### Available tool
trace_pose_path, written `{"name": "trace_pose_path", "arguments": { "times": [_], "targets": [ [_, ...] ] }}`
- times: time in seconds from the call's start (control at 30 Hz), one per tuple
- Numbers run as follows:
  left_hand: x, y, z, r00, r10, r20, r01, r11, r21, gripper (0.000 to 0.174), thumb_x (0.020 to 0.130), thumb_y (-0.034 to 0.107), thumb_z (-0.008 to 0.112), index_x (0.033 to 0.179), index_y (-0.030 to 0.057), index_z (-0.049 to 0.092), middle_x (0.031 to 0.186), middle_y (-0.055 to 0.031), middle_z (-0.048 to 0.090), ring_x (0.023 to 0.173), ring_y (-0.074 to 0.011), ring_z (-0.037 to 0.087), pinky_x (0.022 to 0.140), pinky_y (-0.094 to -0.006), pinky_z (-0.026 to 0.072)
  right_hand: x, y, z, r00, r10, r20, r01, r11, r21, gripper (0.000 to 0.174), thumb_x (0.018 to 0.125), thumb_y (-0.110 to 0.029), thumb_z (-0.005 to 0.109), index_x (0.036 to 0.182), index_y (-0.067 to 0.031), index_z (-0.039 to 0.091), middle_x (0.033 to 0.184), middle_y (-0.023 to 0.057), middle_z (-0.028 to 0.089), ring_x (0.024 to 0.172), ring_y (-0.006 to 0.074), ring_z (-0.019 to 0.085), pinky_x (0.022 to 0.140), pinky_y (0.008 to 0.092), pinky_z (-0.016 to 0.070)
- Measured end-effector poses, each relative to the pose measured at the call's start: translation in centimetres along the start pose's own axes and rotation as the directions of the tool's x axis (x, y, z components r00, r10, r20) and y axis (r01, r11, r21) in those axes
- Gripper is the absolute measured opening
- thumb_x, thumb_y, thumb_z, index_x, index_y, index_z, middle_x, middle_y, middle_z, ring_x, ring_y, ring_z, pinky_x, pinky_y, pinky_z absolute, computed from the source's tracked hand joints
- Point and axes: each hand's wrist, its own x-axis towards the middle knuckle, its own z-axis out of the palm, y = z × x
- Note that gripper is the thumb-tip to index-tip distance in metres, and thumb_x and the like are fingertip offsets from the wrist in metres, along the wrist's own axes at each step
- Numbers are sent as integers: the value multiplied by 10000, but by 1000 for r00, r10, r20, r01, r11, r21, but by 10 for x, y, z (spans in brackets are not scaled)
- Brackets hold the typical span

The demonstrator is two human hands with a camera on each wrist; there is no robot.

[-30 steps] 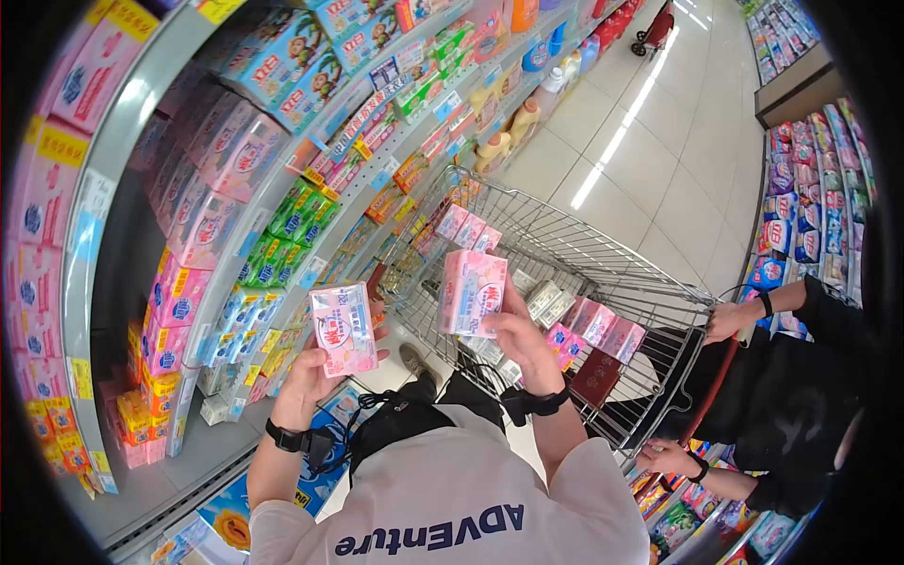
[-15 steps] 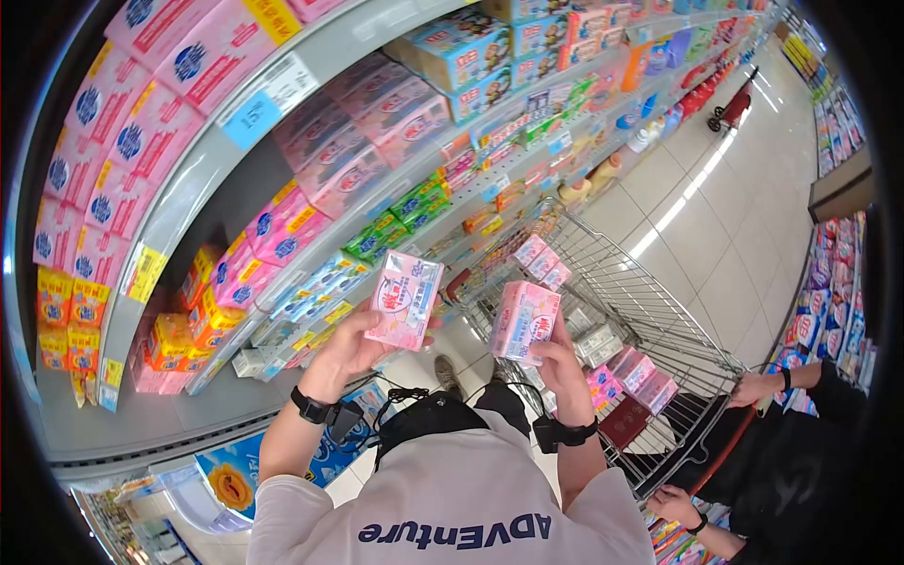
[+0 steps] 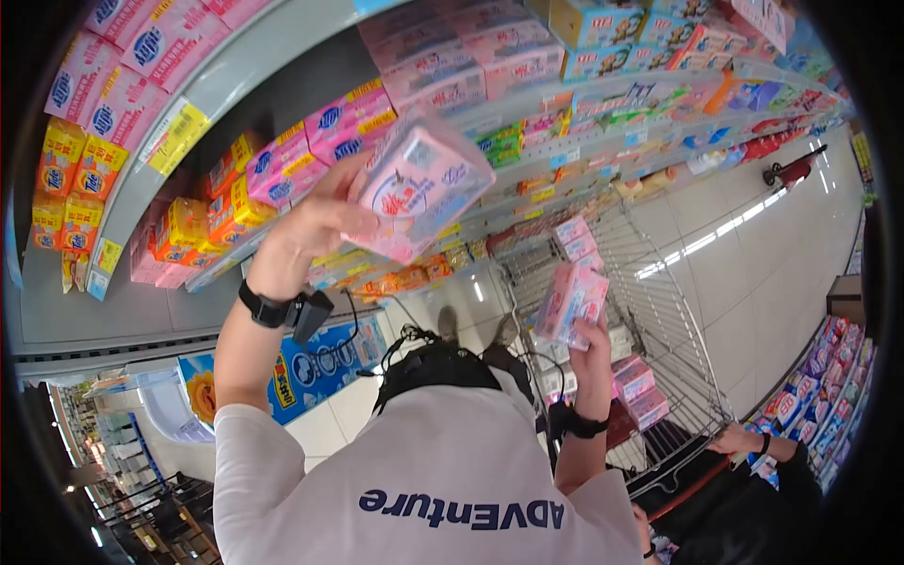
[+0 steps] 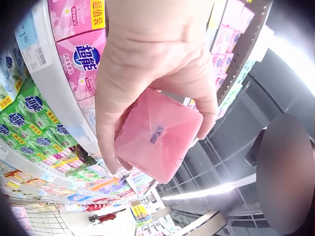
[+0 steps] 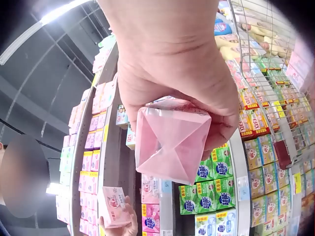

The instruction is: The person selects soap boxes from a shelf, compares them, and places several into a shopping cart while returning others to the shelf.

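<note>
My left hand (image 3: 315, 221) grips a pink wrapped soap pack (image 3: 424, 184), lifted in front of the shelves with its printed face up. In the left wrist view, thumb and fingers clasp opposite sides of this pack (image 4: 160, 137), and its folded pink end shows. My right hand (image 3: 593, 358) holds a second pink soap pack (image 3: 573, 306) lower down, over the near side of the shopping cart (image 3: 697, 377). Its folded end (image 5: 172, 145) faces the right wrist camera, with the fingers curled round the sides.
Shelves hold stacks of pink soap packs (image 3: 476, 71), magenta packs (image 3: 353, 118) and orange packs (image 3: 235, 212). Several pink packs (image 3: 640, 391) lie in the cart. Another person's hand (image 3: 734, 440) rests at the cart's handle end. A blue box (image 3: 325, 363) stands below the shelf.
My left hand has raised its pack towards the shelves, nearer the head camera. The right hand still holds its pack by the cart. The head view has turned, so the shelves appear shifted right.
</note>
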Motion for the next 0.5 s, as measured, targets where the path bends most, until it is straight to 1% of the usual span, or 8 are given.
{"name": "trace_pose_path", "arguments": {
  "times": [0.03, 0.07, 0.1, 0.2, 0.27, 0.3, 0.37, 0.5],
  "targets": [
    [-1, 3, 6, 999, 10, -35, -11, 1000, -27, 906, 592, 133, 768, 1400, -53, 400, 1247, -163, 610, 1124, -227, 616, 979, -355, 494, -2, 1, -3, 1000, 8, 10, -8, 1000, -13, 709, 768, -21, 619, 1436, -25, 380, 1312, 113, 562, 1187, 258, 569, 1023, 401, 455],
    [-1, -2, 1, 998, 62, -33, -62, 998, 1, 865, 590, 115, 742, 1380, -50, 432, 1243, -148, 614, 1122, -218, 612, 984, -345, 486, 0, 0, -6, 1000, 5, 24, -5, 1000, -26, 711, 763, -22, 623, 1433, -23, 384, 1316, 113, 560, 1188, 258, 568, 1024, 401, 454],
    [-2, 0, 4, 995, 96, -15, -95, 995, 20, 865, 590, 115, 742, 1380, -50, 432, 1243, -148, 614, 1122, -218, 612, 984, -345, 486, -2, -3, 0, 1000, -2, 5, 2, 1000, -12, 723, 754, -8, 619, 1437, -22, 382, 1321, 114, 556, 1192, 257, 564, 1029, 400, 450],
    [-9, -1, 11, 993, 86, -81, -89, 995, -32, 838, 599, 95, 710, 1381, -44, 441, 1235, -139, 619, 1126, -218, 606, 1001, -338, 469, -2, -4, 5, 1000, -22, 22, 22, 999, 24, 726, 774, -7, 614, 1455, -33, 364, 1317, 112, 556, 1189, 254, 564, 1026, 402, 451],
    [-13, -1, 11, 989, 32, -147, -39, 998, -40, 827, 610, 85, 687, 1388, -38, 435, 1257, -141, 608, 1142, -222, 598, 1015, -336, 456, -1, -5, 7, 999, 25, 35, -27, 999, 42, 722, 805, -16, 620, 1471, -49, 345, 1313, 107, 556, 1182, 249, 566, 1021, 401, 454],
    [-13, 0, 13, 989, 44, -144, -50, 998, -37, 827, 610, 85, 687, 1388, -38, 435, 1257, -141, 608, 1142, -222, 598, 1015, -336, 456, -1, -6, 9, 999, 16, 42, -17, 999, 38, 722, 805, -16, 620, 1471, -49, 345, 1313, 107, 556, 1182, 249, 566, 1021, 401, 454],
    [-14, 2, 18, 960, 135, -246, -158, 984, -78, 787, 651, 62, 682, 1389, -35, 425, 1258, -134, 602, 1149, -214, 592, 1012, -330, 456, 0, -8, 13, 997, 24, 75, -27, 999, 32, 720, 826, -36, 637, 1478, -61, 330, 1308, 101, 557, 1176, 243, 568, 1016, 396, 458],
    [-16, 11, 25, 925, 179, -336, -204, 978, -41, 725, 713, 43, 677, 1388, -18, 421, 1242, -116, 600, 1139, -195, 592, 985, -317, 467, 1, -13, 21, 992, 55, 116, -58, 998, 24, 772, 826, -46, 660, 1502, -84, 289, 1334, 97, 535, 1197, 232, 558, 1021, 387, 458]
  ]
}}
